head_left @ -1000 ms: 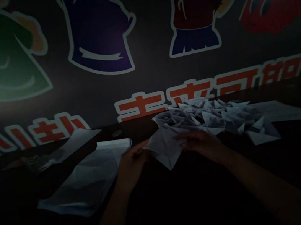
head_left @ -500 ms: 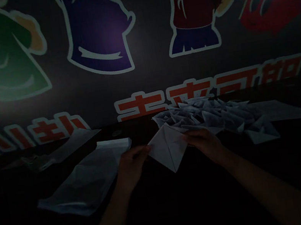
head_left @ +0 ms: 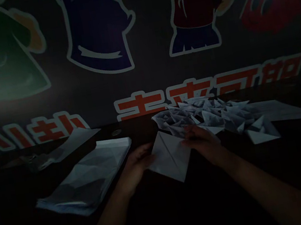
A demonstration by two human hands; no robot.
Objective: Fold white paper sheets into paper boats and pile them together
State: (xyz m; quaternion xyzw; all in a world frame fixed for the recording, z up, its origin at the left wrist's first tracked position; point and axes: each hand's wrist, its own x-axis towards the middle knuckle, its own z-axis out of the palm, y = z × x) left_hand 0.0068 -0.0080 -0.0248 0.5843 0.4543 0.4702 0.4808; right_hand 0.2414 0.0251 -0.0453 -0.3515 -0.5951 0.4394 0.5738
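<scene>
A folded white paper square (head_left: 170, 156), turned on its corner with a crease down its middle, is held between my two hands. My left hand (head_left: 136, 165) pinches its left corner, thumb on top. At the right corner, my right hand (head_left: 204, 143) grips it between thumb and fingers. Just behind it lies a heap of folded paper boats (head_left: 211, 113); one boat (head_left: 263, 131) sits at the heap's front right. To the left of my left hand is a stack of white paper sheets (head_left: 88, 174).
A loose paper sheet (head_left: 286, 109) lies right of the heap. Another sheet (head_left: 75, 141) and a crumpled clear wrapper (head_left: 35, 162) lie at the back left. A small round disc (head_left: 116, 132) rests near the wall (head_left: 158, 72), which has cartoon figures and red lettering. The scene is dim.
The folded paper has tilted and moved slightly down, its lower corner swinging right. My left hand has shifted a little, and the right hand's fingers have moved on the paper.
</scene>
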